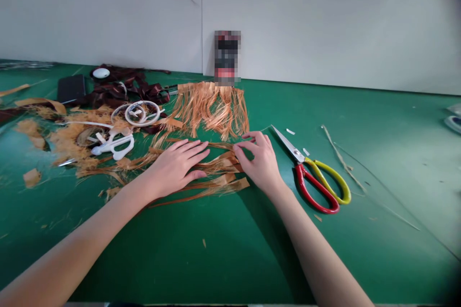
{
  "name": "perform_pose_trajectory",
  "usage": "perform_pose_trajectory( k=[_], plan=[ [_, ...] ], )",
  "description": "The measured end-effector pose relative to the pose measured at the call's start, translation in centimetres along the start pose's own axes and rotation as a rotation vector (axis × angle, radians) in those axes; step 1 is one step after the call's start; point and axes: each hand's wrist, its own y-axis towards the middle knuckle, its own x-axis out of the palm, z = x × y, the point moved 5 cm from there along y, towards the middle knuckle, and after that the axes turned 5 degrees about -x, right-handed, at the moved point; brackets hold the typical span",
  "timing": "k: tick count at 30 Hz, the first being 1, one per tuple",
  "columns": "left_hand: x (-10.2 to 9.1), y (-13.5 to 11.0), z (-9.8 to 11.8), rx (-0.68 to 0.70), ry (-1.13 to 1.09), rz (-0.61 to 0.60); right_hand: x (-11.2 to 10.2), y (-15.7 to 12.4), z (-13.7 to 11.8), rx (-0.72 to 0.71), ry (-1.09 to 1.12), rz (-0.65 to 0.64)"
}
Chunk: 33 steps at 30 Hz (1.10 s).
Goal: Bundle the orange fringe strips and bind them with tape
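My left hand (176,168) lies flat, fingers spread, on a loose layer of thin orange-brown fibre strips (219,172). My right hand (259,160) is curved at the right end of those strips, its fingertips and thumb touching them. I cannot tell if it pinches any. Just beyond both hands, a fringe of the same orange-brown strips (209,108) hangs from a woven band. Large scissors with red and yellow handles (317,177) lie closed to the right of my right hand.
Left of my hands are fibre scraps (68,141), a white plastic piece (115,146) and a coiled translucent ring (137,113). Dark red material (122,88) and a black rectangular object (71,88) lie behind them. A pixelated upright object (226,57) stands against the wall, behind the green table (378,115).
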Motion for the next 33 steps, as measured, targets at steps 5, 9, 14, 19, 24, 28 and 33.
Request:
perform_pose_trajectory(
  k=[5,9,14,19,24,28,33],
  plan=[
    [0.3,-0.2,-0.7,-0.004,-0.020,-0.011,0.2,-0.1,-1.0,-0.133,-0.123,-0.159],
    [-0.9,-0.1,0.4,0.039,-0.095,0.084,0.5,-0.2,-1.1,-0.185,-0.118,-0.229],
    [-0.8,-0.2,1.7,0.107,-0.117,0.069,0.1,0.0,-1.6,-0.225,-0.022,-0.198],
    [-0.5,-0.3,1.0,0.128,-0.063,0.070,0.2,-0.1,-1.8,-0.248,0.004,-0.322],
    [-0.3,-0.1,0.3,0.073,0.053,0.078,0.2,-0.2,-1.7,-0.218,0.001,-0.342],
    [-0.4,0.0,0.1,0.037,0.086,0.080,0.0,-0.2,-1.9,-0.212,0.050,-0.331],
    [-1.2,-0.2,0.2,0.051,0.008,0.163,-0.4,0.0,-1.2,-0.134,0.032,-0.258]
  ],
)
